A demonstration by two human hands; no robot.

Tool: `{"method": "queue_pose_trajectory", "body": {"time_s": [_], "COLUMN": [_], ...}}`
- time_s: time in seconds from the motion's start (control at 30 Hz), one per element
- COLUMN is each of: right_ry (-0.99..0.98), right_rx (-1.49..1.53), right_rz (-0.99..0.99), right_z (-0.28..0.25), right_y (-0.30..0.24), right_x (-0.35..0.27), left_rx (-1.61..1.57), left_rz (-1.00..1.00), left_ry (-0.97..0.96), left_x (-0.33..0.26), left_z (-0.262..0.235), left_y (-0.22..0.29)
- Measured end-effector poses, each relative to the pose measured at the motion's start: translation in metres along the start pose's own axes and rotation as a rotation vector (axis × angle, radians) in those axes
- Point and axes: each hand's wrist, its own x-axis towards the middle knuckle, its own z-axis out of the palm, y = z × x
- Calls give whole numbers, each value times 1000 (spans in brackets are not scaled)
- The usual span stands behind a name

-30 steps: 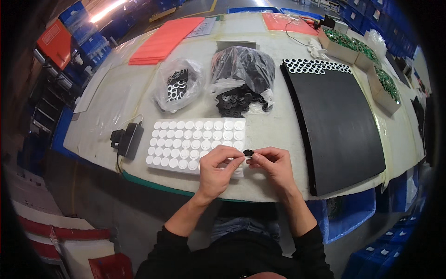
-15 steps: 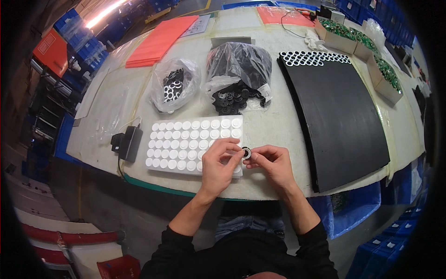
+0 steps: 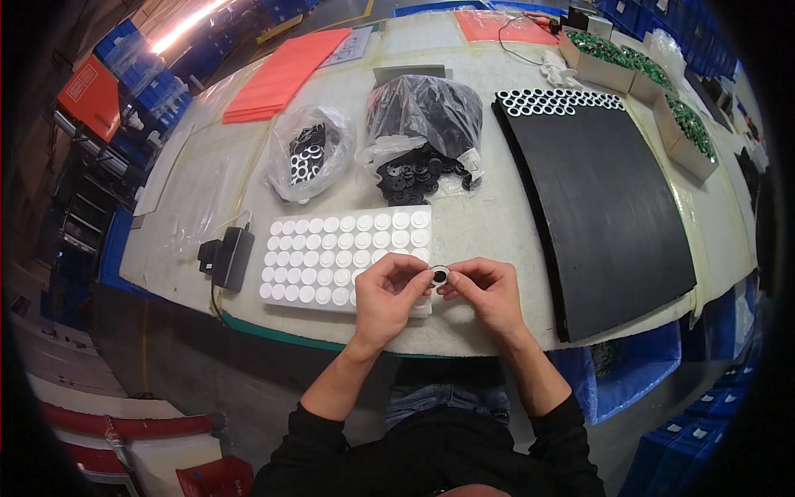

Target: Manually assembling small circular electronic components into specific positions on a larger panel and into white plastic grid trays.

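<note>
Item: small round black ring with a pale centre (image 3: 439, 272), which I see pinched between both hands' fingertips over the table's front edge | left hand (image 3: 389, 296): fingers curled closed on it | right hand (image 3: 489, 291): likewise | beneath: flat white sheet of round matte discs (image 3: 331, 253) | right: large smooth black rubber mat (image 3: 604, 199) | behind: crinkled clear bags of black rings (image 3: 422, 124).

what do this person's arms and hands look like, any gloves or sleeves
Both hands are bare: no gloves, rings or watch show on the left hand or the right hand. Dark, black-looking long sleeves are pushed up toward the elbows, leaving both forearms uncovered. The sleeves look plain, with no visible markings.
</note>
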Motion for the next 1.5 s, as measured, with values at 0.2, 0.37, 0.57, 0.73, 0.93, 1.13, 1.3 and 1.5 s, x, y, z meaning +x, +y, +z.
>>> {"method": "queue_pose_trajectory", "body": {"time_s": [0.2, 0.37, 0.57, 0.73, 0.93, 1.13, 1.3, 1.5], "right_ry": [23, -24, 84, 76, 84, 63, 73, 3], "right_rx": [-60, -76, -18, -90, -371, -326, -256, -118], "right_rz": [-52, -13, -69, -125, -255, -101, 74, 48], "right_z": [3, -3, 3, 3, 5, -1, 4, 2], "right_y": [1, 6, 3, 6, 9, 6, -6, -1], "right_x": [-2, -5, -3, -4, -4, -6, -4, -3], "left_rx": [106, 161, 62, 117, 345, 452, 224, 8], "left_rz": [140, 124, 38, 108, 151, 128, -99, -268], "left_ry": [-14, -94, -139, -144, -221, -413, -331, -307], "left_x": [-1, 4, 2, 3, 11, 16, 12, 16], "left_z": [-1, -5, -4, -4, -11, -10, -9, -12], "left_y": [-4, -1, -4, -1, 16, 26, 16, 14]}}
